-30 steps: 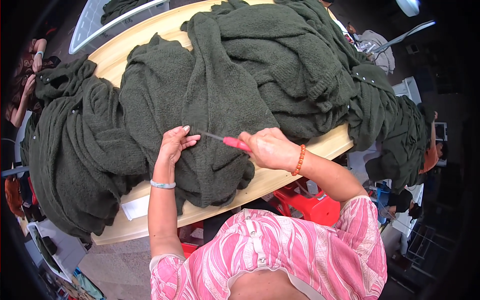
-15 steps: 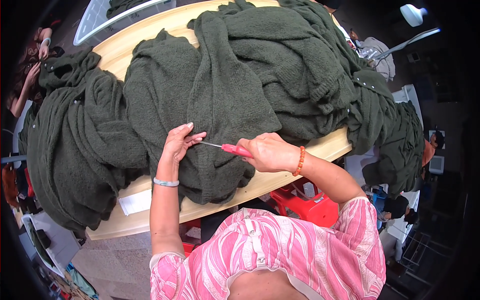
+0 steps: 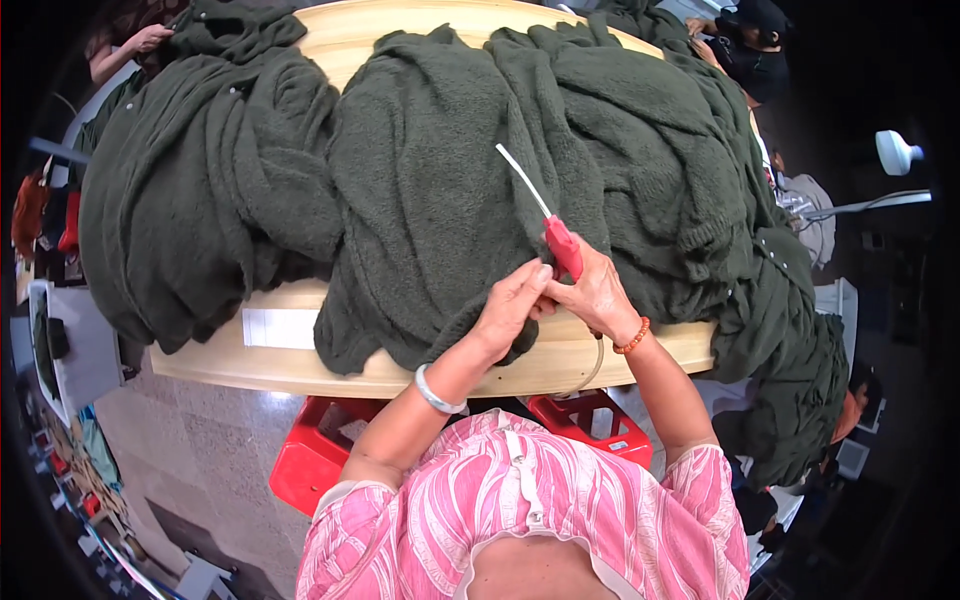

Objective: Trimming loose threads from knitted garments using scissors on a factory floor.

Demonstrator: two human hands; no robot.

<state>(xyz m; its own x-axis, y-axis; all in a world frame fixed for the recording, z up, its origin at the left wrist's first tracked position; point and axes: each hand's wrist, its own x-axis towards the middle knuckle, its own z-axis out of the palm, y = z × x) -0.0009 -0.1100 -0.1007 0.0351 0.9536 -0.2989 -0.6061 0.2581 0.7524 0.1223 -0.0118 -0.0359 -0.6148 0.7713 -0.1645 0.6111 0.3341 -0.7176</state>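
A dark green knit garment [image 3: 430, 170] lies spread in front of me, its near edge hanging toward the table's front. My left hand [image 3: 512, 308] is closed at this edge, its thumb and fingertips pinched together. What exactly lies between them is hidden, though the knit runs right under them. My right hand [image 3: 600, 295] grips a tool with a pink handle [image 3: 562, 245] and a long thin metal shaft [image 3: 524, 180], which points up and away over the cloth. The fingertips of both hands meet beside the handle.
More dark green knits are heaped left [image 3: 200, 190] and right [image 3: 660, 160] on the pale wooden table [image 3: 400, 375]. White paper [image 3: 280, 328] lies near the front edge. A thin cable [image 3: 590, 372] hangs by my right wrist. Red stools [image 3: 310, 470] stand below; other people work at the far corners.
Both hands have moved together, nearer the front edge. The tool has swung from pointing left at my left hand to pointing away from me. The view has shifted left.
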